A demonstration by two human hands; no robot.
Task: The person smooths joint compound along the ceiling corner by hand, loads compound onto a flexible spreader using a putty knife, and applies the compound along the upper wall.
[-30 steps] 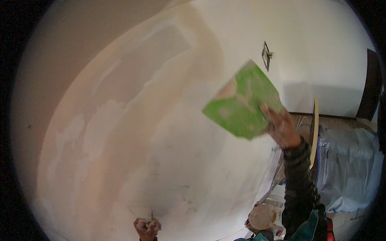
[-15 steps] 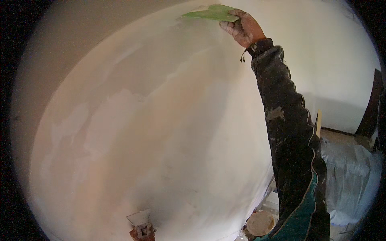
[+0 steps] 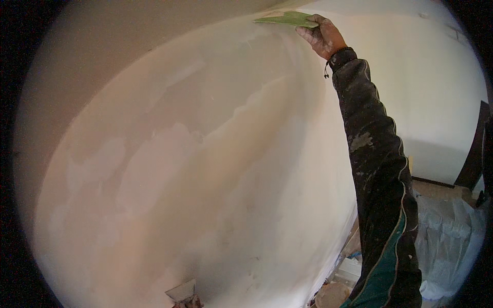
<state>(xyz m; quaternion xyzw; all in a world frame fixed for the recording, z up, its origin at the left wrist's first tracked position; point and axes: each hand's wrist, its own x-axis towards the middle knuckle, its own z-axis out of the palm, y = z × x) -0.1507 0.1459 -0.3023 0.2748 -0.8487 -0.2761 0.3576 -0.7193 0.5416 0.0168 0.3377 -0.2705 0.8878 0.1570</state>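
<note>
My right hand (image 3: 322, 37) is raised high, at the top of the pale, patchy wall (image 3: 205, 169), near where it meets the ceiling. Its fingers are closed on a thin green sheet, which looks like folded sandpaper (image 3: 290, 19), held against the wall. Dust whitens the fingers, and a dark, stained sleeve (image 3: 367, 143) covers the arm. At the lower edge, only the fingers of my left hand (image 3: 189, 302) show. They grip what looks like a putty knife (image 3: 181, 291), its light, flared blade pointing up; the handle is hidden.
The ceiling (image 3: 102, 46) curves along the upper left. To the right stand another white wall (image 3: 431, 97) and a dark upright frame (image 3: 471, 149). Below it is something under clear plastic sheeting (image 3: 447, 236). A round, pale bucket or lid (image 3: 331, 296) sits low beside my sleeve.
In the picture, my right hand and the green sandpaper have shifted slightly right. My left hand and the putty knife sit lower, with less of the hand showing. The view has shifted somewhat.
</note>
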